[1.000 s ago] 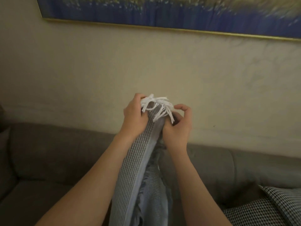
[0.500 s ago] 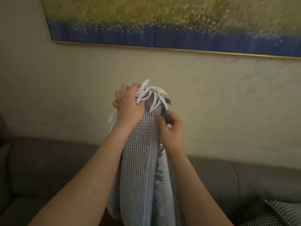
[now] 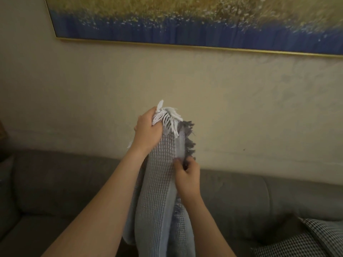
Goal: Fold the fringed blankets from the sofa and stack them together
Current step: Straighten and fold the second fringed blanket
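Currently, item one: a pale blue-grey waffle-weave blanket with fringed edges (image 3: 159, 191) is hanging lengthwise in the air in front of the grey fabric sofa (image 3: 55, 182), bunched into a long column between both forearms.

Grip, upper: the left hand (image 3: 146, 131) is curling its fingers tight round the top end, just under the white tassel fringe (image 3: 168, 117). It is apparently carrying the weight so that the cloth is dropping straight.

Grip, lower: the right hand (image 3: 187, 175) is pinching the side edge beside the dark grey fringe (image 3: 189, 143), seemingly feeling along it to line the layers up for a fold.

Item two: a black-and-white houndstooth textile (image 3: 306, 240) is lying on the sofa seat at lower right, well apart. Whether it is a cushion or a second blanket cannot be told.

No folded stack is showing, so the folding is judged to be at an early stage.
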`<state>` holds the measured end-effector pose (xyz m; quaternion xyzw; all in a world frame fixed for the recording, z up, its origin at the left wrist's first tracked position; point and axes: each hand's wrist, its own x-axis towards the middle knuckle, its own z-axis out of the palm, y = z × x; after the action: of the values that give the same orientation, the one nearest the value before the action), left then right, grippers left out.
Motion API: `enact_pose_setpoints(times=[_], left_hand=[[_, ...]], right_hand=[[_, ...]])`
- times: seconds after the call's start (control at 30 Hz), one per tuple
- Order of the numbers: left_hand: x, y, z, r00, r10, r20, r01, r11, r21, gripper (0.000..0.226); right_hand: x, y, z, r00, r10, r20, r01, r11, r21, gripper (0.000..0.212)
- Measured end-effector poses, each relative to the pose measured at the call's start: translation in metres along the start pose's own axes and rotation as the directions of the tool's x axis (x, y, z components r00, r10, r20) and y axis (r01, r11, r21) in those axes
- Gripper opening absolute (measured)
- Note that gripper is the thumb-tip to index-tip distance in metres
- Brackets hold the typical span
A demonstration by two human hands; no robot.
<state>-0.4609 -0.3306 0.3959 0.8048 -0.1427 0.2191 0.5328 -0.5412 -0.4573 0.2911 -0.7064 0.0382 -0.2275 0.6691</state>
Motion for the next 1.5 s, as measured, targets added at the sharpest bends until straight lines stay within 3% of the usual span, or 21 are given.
enact_pose_setpoints(times=[0.1,0.23,0.27,0.33,0.4,0.5,0.57,0.63,0.7,0.87,1.03,1.17,1.27,1.37,1.5], left_hand=[[-0.016,-0.002,-0.001,0.994,0.001,0.113,0.013,0.992,-0.123,0.028],[-0.033,-0.008,-0.001,0.968,-0.073,0.239,0.117,0.977,-0.177,0.025],[-0.035,-0.011,-0.001,0.959,-0.109,0.26,0.164,0.967,-0.197,0.023],[-0.041,-0.013,-0.004,0.939,-0.163,0.302,0.243,0.937,-0.252,0.02],[-0.044,-0.012,-0.006,0.928,-0.176,0.329,0.279,0.913,-0.297,0.018],[-0.044,-0.012,-0.01,0.928,-0.182,0.324,0.29,0.9,-0.325,0.019],[-0.045,-0.015,-0.012,0.929,-0.174,0.326,0.286,0.898,-0.333,0.019],[-0.045,-0.019,-0.013,0.936,-0.162,0.313,0.259,0.919,-0.297,0.016],[-0.044,-0.024,-0.013,0.95,-0.122,0.287,0.195,0.95,-0.242,0.014],[-0.046,-0.03,-0.022,0.959,-0.09,0.268,0.136,0.978,-0.156,0.025],[-0.042,-0.042,-0.028,0.942,-0.121,0.314,0.162,0.981,-0.107,0.021],[-0.044,-0.052,-0.021,0.989,-0.054,0.137,0.053,0.999,0.011,0.012],[-0.05,-0.046,-0.014,0.996,-0.017,0.082,0.009,0.995,0.101,0.019],[-0.056,-0.045,-0.01,0.993,-0.02,0.117,0.006,0.993,0.119,0.019],[-0.06,-0.041,-0.009,0.969,-0.111,0.222,0.12,0.993,-0.025,0.011]], right_hand=[[0.001,0.012,-0.003,0.991,0.12,-0.062,-0.122,0.992,-0.032,0.03],[-0.009,0.021,-0.007,0.995,0.059,-0.08,-0.058,0.998,0.019,0.007],[-0.011,0.025,-0.007,0.997,0.052,-0.057,-0.049,0.997,0.055,0.02],[-0.013,0.031,-0.009,0.996,0.072,0.055,-0.078,0.991,0.109,0.048],[-0.011,0.034,-0.013,0.974,0.077,0.214,-0.098,0.991,0.087,0.06],[-0.009,0.031,-0.021,0.897,0.076,0.435,-0.162,0.973,0.164,0.059],[-0.006,0.028,-0.025,0.854,0.078,0.514,-0.173,0.975,0.141,0.043],[-0.002,0.028,-0.024,0.875,0.102,0.474,-0.143,0.988,0.051,0.037],[0.0,0.03,-0.023,0.899,0.097,0.426,-0.115,0.993,0.017,0.055],[-0.001,0.027,-0.024,0.937,0.055,0.345,-0.084,0.994,0.07,0.012],[-0.002,0.031,-0.021,0.98,-0.017,0.198,0.02,1.0,-0.017,0.013],[-0.008,0.029,-0.016,0.989,-0.142,0.038,0.147,0.963,-0.226,0.013],[-0.015,0.031,-0.009,0.986,-0.143,0.09,0.163,0.946,-0.281,0.012],[-0.018,0.042,-0.008,0.984,-0.024,0.175,0.072,0.959,-0.273,0.018],[-0.017,0.055,-0.01,0.953,0.109,0.282,-0.028,0.96,-0.277,0.037]])
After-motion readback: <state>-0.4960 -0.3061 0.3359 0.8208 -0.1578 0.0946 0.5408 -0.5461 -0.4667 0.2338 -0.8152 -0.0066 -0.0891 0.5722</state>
